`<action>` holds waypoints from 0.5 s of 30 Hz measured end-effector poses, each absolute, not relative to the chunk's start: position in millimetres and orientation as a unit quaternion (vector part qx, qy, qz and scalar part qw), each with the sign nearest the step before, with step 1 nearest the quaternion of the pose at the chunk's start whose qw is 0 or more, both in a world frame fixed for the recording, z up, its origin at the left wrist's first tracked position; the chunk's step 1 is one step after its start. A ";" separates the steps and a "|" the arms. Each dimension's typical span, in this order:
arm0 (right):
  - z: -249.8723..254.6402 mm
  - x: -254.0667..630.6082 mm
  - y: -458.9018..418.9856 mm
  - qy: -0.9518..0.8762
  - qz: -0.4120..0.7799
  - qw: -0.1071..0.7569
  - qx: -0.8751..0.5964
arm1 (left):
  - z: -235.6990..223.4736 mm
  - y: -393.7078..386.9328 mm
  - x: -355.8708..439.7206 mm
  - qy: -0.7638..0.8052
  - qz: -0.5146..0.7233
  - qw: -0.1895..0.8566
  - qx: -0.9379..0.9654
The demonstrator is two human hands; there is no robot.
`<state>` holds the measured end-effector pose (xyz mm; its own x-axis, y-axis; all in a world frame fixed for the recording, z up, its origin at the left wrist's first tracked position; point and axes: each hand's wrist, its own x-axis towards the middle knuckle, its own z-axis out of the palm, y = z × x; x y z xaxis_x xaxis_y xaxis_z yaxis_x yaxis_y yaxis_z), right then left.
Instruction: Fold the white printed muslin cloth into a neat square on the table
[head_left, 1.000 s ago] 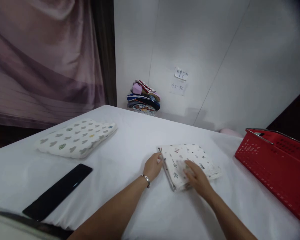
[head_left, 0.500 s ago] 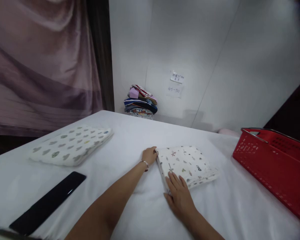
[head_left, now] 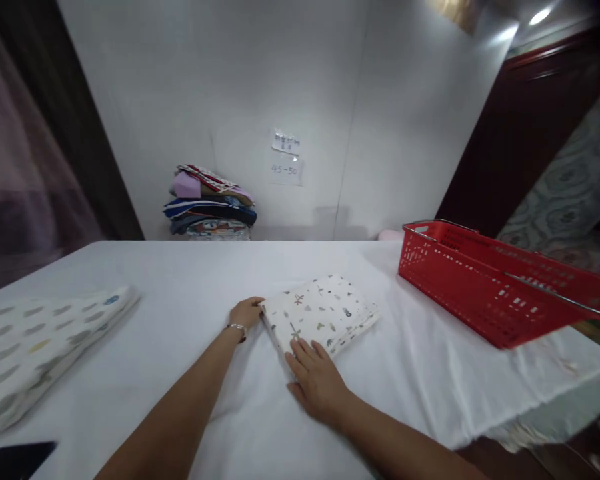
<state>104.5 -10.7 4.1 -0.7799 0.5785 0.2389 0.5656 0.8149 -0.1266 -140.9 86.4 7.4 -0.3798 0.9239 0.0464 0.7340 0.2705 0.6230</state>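
A folded white cloth [head_left: 325, 310] with small printed figures lies on the white table [head_left: 190, 280], near its middle. My left hand [head_left: 247, 311], with a bracelet at the wrist, has its fingers curled against the cloth's left corner. My right hand [head_left: 316, 379] lies flat on the table, fingers stretched out, fingertips on the cloth's near edge.
A red plastic basket [head_left: 495, 283] stands at the right, close to the table's edge. A second folded cloth [head_left: 35, 347] with grey spots lies at the left. A dark flat object [head_left: 10, 460] shows at the bottom left. A stack of folded clothes [head_left: 210, 200] sits against the back wall.
The view has swung to the right, bringing more of the basket in. My right hand slid off the top of the cloth to its near edge. My left hand stayed at the corner.
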 end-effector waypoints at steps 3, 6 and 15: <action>9.4 103.8 -11.7 -0.943 0.032 0.137 -0.303 | 20.1 81.7 -122.9 0.756 0.312 0.152 0.554; 15.4 102.9 -11.7 -0.942 0.036 0.132 -0.307 | 32.2 69.0 -88.2 0.679 0.344 0.086 0.643; 34.5 139.8 -24.9 -0.957 0.122 0.161 -0.210 | -1.0 45.3 -54.2 0.580 0.190 0.010 0.792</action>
<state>139.8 -24.9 34.5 -0.8596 0.4412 0.2576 0.3625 0.8820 -0.3012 -54.2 45.3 -1.0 0.2547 0.9229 0.2889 0.9154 -0.3264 0.2357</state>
